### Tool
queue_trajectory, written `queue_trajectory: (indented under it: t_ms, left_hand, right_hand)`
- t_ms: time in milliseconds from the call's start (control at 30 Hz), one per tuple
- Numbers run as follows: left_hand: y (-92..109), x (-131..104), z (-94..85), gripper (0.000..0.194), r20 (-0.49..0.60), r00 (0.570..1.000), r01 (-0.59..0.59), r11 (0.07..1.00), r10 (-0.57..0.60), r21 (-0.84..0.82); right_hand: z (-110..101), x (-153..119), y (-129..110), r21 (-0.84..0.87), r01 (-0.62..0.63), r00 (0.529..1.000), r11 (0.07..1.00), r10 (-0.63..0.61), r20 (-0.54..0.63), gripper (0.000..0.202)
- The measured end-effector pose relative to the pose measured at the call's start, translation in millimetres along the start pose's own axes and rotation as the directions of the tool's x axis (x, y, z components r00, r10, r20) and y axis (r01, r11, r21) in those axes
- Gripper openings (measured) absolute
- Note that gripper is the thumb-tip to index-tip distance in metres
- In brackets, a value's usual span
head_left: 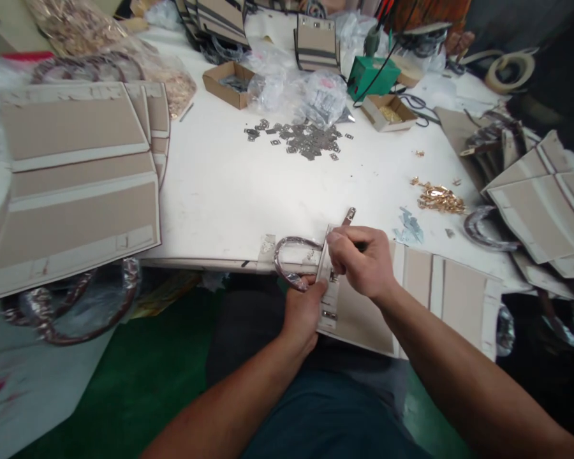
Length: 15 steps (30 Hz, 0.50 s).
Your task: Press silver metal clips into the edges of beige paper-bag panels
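Note:
A beige bag panel [366, 322] with pale strips lies partly over the table's front edge. My left hand [302, 312] is closed on its left end, thumb on top and fingers beneath. A curved, plastic-wrapped handle [278, 250] sticks out to the left of that end. Over the same end, my right hand [366, 260] is closed in a pinch; what its fingers hold is hidden. Just beyond it, a brown strap end [349, 217] with a metal piece juts out. A small metal plate [330, 314] sits on the panel near my left hand.
Stacked panels stand left [81, 185] and right [545, 210]. On the white table [220, 191] are grey metal plates [310, 140], gold fasteners [442, 199] and bluish strips [410, 226]. Farther back are small cardboard boxes [227, 86], a green device [373, 78] and a tape roll [495, 73].

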<state>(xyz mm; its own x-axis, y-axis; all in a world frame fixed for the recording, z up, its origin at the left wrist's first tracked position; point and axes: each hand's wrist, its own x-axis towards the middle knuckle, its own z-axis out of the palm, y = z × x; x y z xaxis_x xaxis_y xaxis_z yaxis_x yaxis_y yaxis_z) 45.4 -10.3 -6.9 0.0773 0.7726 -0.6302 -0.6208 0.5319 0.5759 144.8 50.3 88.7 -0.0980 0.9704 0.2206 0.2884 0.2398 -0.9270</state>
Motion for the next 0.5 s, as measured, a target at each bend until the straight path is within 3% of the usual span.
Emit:
queue_trajectory:
  t_ms: [67, 133, 200, 267, 400, 500]
  left_hand:
    - [1, 0, -0.1, 0.027, 0.005, 1.000, 0.009, 1.000, -0.009, -0.008]
    - [1, 0, -0.9, 0.029, 0.003, 1.000, 0.013, 1.000, -0.013, -0.011]
    - [1, 0, -2.0, 0.030, -0.001, 1.000, 0.006, 1.000, -0.006, -0.007]
    - [1, 0, -2.8, 0.032, 0.001, 1.000, -0.004, 1.000, 0.004, 0.005]
    - [4, -2, -4.4, 0.038, 0.025, 0.999, -0.021, 0.999, 0.020, 0.030]
    - [5, -6, -6.1, 0.041, 0.041, 0.999, -0.033, 0.998, 0.031, 0.054]
  right_hand:
    - [-4, -2, 6, 0.042, -0.019, 0.997, 0.999, 0.022, -0.068, 0.050]
    - [-5, -7, 10, 0.148, 0.062, 0.987, 0.987, -0.039, -0.156, 0.050]
    - [-3, -14, 14, 0.217, 0.132, 0.979, 0.967, -0.094, -0.181, 0.051]
    - [-5, -22, 16, 0.208, 0.111, 0.983, 0.972, -0.077, -0.169, 0.051]
    - [-34, -32, 17, -0.069, -0.108, 0.965, 0.992, 0.088, -0.248, 0.052]
    - [-57, -32, 22, -0.368, -0.272, 0.951, 0.889, 0.191, -0.242, 0.039]
